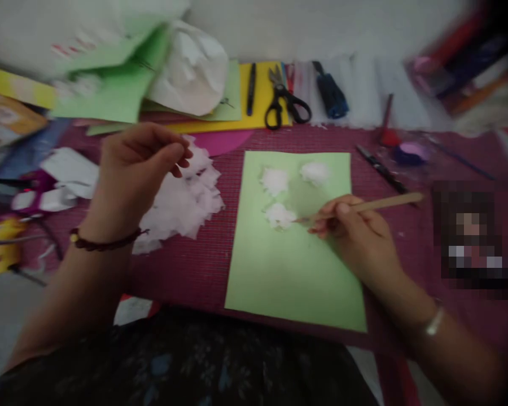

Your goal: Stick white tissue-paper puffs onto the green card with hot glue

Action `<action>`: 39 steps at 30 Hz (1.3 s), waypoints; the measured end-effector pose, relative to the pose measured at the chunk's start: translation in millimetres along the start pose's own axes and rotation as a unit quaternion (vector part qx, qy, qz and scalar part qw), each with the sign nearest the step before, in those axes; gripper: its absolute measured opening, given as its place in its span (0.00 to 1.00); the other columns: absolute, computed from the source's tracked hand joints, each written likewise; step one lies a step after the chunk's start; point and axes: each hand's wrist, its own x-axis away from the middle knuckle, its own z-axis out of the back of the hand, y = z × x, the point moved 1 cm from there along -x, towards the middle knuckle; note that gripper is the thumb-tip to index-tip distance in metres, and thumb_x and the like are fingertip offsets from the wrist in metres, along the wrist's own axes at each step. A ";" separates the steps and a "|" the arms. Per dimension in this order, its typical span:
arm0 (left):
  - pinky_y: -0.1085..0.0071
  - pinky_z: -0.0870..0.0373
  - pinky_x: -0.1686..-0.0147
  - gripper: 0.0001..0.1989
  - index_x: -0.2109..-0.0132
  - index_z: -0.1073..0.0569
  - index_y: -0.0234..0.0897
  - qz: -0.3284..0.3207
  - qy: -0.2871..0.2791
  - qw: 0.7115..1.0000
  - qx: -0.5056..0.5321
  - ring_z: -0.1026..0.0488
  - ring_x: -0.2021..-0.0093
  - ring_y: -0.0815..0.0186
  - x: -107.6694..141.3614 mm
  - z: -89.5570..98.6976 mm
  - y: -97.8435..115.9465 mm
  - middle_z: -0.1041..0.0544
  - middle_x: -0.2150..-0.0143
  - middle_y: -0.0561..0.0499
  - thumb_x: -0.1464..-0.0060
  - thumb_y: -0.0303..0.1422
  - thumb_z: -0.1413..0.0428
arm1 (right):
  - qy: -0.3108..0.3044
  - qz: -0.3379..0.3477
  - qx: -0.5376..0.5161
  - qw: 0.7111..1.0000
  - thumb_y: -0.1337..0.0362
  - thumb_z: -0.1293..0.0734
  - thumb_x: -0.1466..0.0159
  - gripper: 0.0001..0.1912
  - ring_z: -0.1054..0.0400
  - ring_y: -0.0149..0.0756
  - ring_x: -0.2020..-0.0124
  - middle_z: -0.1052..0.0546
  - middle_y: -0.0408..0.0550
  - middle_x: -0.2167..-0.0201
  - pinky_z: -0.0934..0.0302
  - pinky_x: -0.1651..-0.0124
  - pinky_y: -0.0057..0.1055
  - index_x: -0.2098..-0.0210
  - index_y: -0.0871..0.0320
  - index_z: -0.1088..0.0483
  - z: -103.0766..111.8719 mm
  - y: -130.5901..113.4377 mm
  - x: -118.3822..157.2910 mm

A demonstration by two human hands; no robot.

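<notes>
A light green sheet (296, 276) lies on the purple-red mat, with three white ruffled paper clusters (274, 180) on its upper half. My right hand (351, 225) grips a wooden brush or stick (389, 202); its thin tip is beside the lowest cluster. My left hand (144, 163) is raised over a pile of white paper pieces (186, 197), its thumb and fingertips pinched together. Whatever may be between those fingertips is too small and blurred to make out.
Black-handled scissors (285, 104), a pen (251, 90) and a blue-black tool (331, 93) lie along the back. Folded green paper (110, 84) stands back left. A dark pen (381, 168) and small paint-like blobs (408, 152) are right of the sheet. A purple-and-white object (38, 192) lies left.
</notes>
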 end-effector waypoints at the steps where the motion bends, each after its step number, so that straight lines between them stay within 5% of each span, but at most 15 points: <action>1: 0.69 0.30 0.67 0.03 0.63 0.24 0.41 0.011 0.001 1.000 -0.010 0.26 0.65 0.69 1.7 9.3 -2.8 0.23 0.66 0.56 0.42 0.34 0.40 | 0.003 -0.017 -0.014 1.000 0.58 0.35 0.31 0.09 0.29 0.33 0.74 0.24 0.41 0.76 0.36 0.72 0.31 0.66 0.50 0.25 0.5 2.7 -2.6; 6: 0.70 0.31 0.69 0.05 0.64 0.24 0.38 0.019 -0.084 0.980 -0.179 0.28 0.70 0.69 15.3 13.4 -24.7 0.22 0.68 0.52 0.43 0.34 0.42 | -0.004 -0.043 -0.014 0.999 0.55 0.32 0.33 0.10 0.29 0.34 0.74 0.23 0.42 0.76 0.34 0.72 0.32 0.67 0.50 0.23 -0.9 5.7 -7.8; 11: 0.60 0.30 0.49 0.11 0.54 0.25 0.35 -0.121 -0.180 0.896 -0.389 0.25 0.52 0.56 6.9 -7.8 -39.8 0.20 0.55 0.43 0.42 0.28 0.48 | -0.010 -0.045 0.020 0.999 0.53 0.32 0.33 0.11 0.28 0.34 0.75 0.23 0.42 0.77 0.33 0.71 0.32 0.67 0.51 0.23 -1.1 2.9 -5.2; 15: 0.52 0.32 0.45 0.23 0.44 0.29 0.37 -0.140 -0.220 0.847 -0.463 0.27 0.45 0.50 -8.3 -13.4 -51.4 0.22 0.47 0.40 0.48 0.22 0.50 | -0.016 -0.048 0.030 0.998 0.53 0.33 0.32 0.12 0.28 0.33 0.75 0.23 0.43 0.77 0.33 0.71 0.32 0.67 0.52 0.24 0.0 2.6 -5.6; 26: 0.60 0.31 0.61 0.04 0.70 0.28 0.43 -0.110 -0.145 0.912 -0.369 0.25 0.65 0.57 -24.3 -8.6 -68.5 0.25 0.70 0.49 0.47 0.32 0.46 | -0.027 -0.041 0.015 0.999 0.54 0.33 0.32 0.12 0.29 0.34 0.76 0.23 0.44 0.77 0.34 0.73 0.33 0.67 0.53 0.26 -2.3 1.9 -8.5; 30: 0.62 0.30 0.57 0.02 0.68 0.29 0.42 -0.133 -0.125 0.932 -0.315 0.25 0.61 0.60 -10.8 -5.2 -35.5 0.21 0.64 0.50 0.48 0.30 0.45 | -0.029 -0.039 0.003 0.999 0.54 0.33 0.32 0.12 0.30 0.32 0.77 0.23 0.43 0.77 0.35 0.73 0.31 0.67 0.54 0.27 -3.8 2.7 -9.6; 34: 0.64 0.31 0.48 0.02 0.66 0.29 0.40 -0.195 -0.195 0.942 -0.191 0.25 0.52 0.63 13.5 -16.6 16.9 0.20 0.54 0.51 0.46 0.29 0.43 | -0.024 -0.033 0.006 0.999 0.53 0.33 0.33 0.13 0.30 0.30 0.77 0.24 0.42 0.78 0.36 0.74 0.29 0.67 0.55 0.27 -5.7 1.4 -9.7; 36: 0.65 0.31 0.52 0.02 0.67 0.29 0.40 -0.150 -0.228 0.955 -0.118 0.24 0.54 0.64 17.9 -30.0 29.7 0.20 0.56 0.51 0.46 0.29 0.43 | -0.024 -0.023 0.009 0.999 0.54 0.32 0.34 0.12 0.30 0.29 0.77 0.23 0.42 0.77 0.35 0.73 0.29 0.67 0.56 0.27 -6.4 0.3 -9.0; 39: 0.68 0.32 0.61 0.03 0.69 0.30 0.38 -0.042 -0.274 0.961 -0.018 0.26 0.60 0.65 16.0 -57.2 22.1 0.21 0.61 0.49 0.48 0.30 0.42 | -0.037 -0.013 0.011 0.999 0.56 0.32 0.34 0.09 0.29 0.29 0.74 0.21 0.43 0.74 0.33 0.70 0.29 0.65 0.56 0.27 -7.3 -1.1 -7.5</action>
